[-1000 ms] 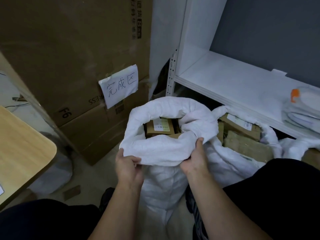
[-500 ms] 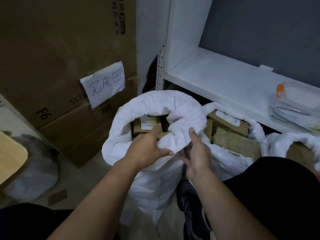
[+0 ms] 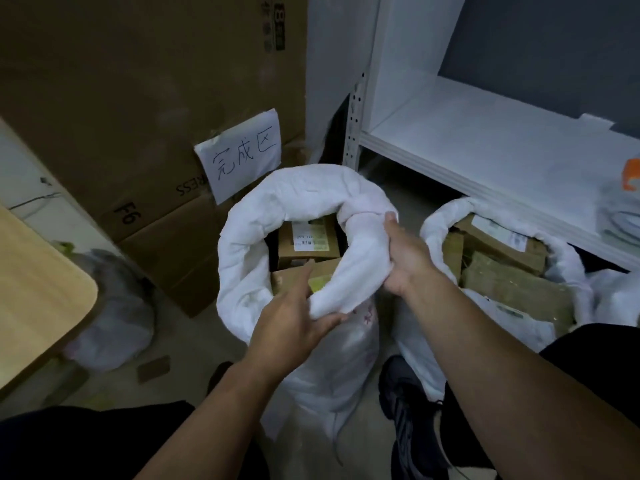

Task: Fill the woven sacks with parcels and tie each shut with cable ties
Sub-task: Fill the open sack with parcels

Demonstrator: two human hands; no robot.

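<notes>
Right grip: the right hand (image 3: 405,258) grasps the rolled-down rim of the woven sack (image 3: 242,271), fingers curled over the thick cuff on the sack's near-right side.
Left grip: the left hand (image 3: 291,320) pinches the same cuff lower down, thumb under the fold and fingers lying over it toward the sack's mouth.
Between the grips: one short stretch of bunched white fabric, so both hands work a single section of rim.
Inside the rim: cardboard parcels (image 3: 308,242), just past the left fingers, labels up, sitting below the cuff.
Step in hand: judged to be unrolling the cuff so there is neck enough to gather.
Doing it well: lift the fold up and away from the parcels, work round the rim bit by bit, keep the sack upright between the legs.
Risk: a box corner may snag the weave if the fabric is dragged inward.
Beyond the right grip: a second sack (image 3: 436,223) of parcels, open, under the white shelf (image 3: 485,143).
Beyond the left grip: stacked cartons bearing a handwritten paper sign (image 3: 242,154).
Cable ties: none seen.
</notes>
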